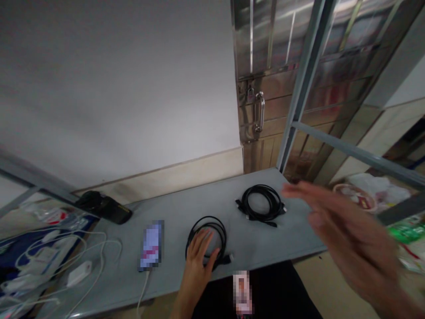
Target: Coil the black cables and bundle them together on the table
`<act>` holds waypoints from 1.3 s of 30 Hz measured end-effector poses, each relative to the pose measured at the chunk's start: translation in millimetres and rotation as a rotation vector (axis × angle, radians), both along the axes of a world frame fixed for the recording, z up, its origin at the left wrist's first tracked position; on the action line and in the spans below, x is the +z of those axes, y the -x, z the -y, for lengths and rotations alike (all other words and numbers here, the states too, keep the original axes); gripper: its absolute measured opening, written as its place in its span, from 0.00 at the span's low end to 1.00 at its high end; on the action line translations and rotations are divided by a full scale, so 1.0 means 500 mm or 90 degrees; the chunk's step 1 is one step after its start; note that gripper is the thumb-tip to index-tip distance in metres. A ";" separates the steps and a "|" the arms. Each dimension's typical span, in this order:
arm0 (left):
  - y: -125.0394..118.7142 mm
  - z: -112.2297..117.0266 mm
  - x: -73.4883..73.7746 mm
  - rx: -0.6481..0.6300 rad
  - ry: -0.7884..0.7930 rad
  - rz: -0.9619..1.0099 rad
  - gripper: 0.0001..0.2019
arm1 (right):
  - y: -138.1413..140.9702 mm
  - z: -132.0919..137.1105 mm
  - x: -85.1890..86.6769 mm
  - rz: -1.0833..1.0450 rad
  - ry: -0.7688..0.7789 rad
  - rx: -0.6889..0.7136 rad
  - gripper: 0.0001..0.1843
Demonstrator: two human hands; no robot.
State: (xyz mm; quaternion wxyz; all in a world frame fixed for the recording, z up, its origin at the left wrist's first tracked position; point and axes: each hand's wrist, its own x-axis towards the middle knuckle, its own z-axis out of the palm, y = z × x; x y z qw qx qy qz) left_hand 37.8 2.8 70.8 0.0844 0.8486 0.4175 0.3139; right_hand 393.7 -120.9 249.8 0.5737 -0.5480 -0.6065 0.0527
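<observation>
A coiled black cable (223,237) with a plug at its end lies on the grey table (186,204). Over its left side rests my left hand (199,253), fingers loosely stretched and thumb apart, touching the coil without visibly gripping it. A second, thicker coil of black cable (262,217), with several connectors showing around it, sits farther back to the right. My right hand (345,235), smeared by motion, is raised to the right of that coil, fingers stretched out and nothing seen in them. Part of its palm side is hidden.
A phone (152,244) with a white cord lies left of my left hand. White cables and an adapter (79,273) cover the left end. A black object (104,207) stands near the wall. Metal frame posts (300,84) rise at the right, before a metal door (268,106).
</observation>
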 end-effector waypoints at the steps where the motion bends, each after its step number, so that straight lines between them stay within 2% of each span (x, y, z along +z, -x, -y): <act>1: 0.018 -0.009 -0.041 -0.007 -0.013 -0.015 0.21 | 0.011 -0.025 -0.046 0.008 0.039 0.025 0.19; 3: 0.057 -0.012 -0.105 0.016 -0.013 -0.033 0.21 | 0.043 -0.058 -0.160 0.028 0.142 0.091 0.17; 4: 0.074 -0.009 -0.125 0.032 -0.021 -0.030 0.21 | 0.062 -0.066 -0.220 0.048 0.168 0.112 0.18; 6: 0.097 -0.003 -0.144 0.068 -0.027 -0.017 0.23 | 0.106 -0.067 -0.326 0.101 0.205 0.162 0.22; 8: 0.103 0.000 -0.144 0.089 -0.013 0.008 0.24 | 0.152 -0.061 -0.397 0.151 0.254 0.215 0.25; 10: 0.100 0.000 -0.138 0.096 0.007 0.041 0.24 | 0.194 -0.062 -0.432 0.188 0.288 0.274 0.26; 13: 0.096 0.002 -0.131 0.107 0.011 0.082 0.21 | 0.242 -0.090 -0.451 0.213 0.282 0.312 0.26; 16: 0.095 0.007 -0.123 0.120 0.010 0.095 0.19 | 0.267 -0.137 -0.461 0.235 0.257 0.287 0.20; 20: 0.093 0.014 -0.112 0.077 0.017 0.062 0.23 | 0.268 -0.199 -0.466 0.262 0.242 0.259 0.11; 22: 0.093 0.015 -0.112 0.051 0.014 0.052 0.24 | 0.262 -0.222 -0.467 0.250 0.239 0.235 0.13; 25: 0.096 0.015 -0.117 0.015 -0.016 0.056 0.18 | 0.247 -0.238 -0.473 0.207 0.231 0.197 0.16; 29: 0.103 0.020 -0.116 -0.005 -0.031 0.060 0.16 | 0.195 -0.228 -0.484 0.204 0.186 0.137 0.19; 34: 0.110 0.029 -0.103 -0.039 -0.016 0.040 0.26 | 0.057 -0.199 -0.491 0.277 0.150 -0.029 0.23; 37: 0.114 0.026 -0.108 -0.058 -0.026 0.034 0.22 | -0.017 -0.187 -0.506 0.333 0.160 -0.079 0.30; 39: 0.114 0.019 -0.115 -0.036 -0.040 0.049 0.15 | -0.042 -0.181 -0.520 0.361 0.155 -0.089 0.31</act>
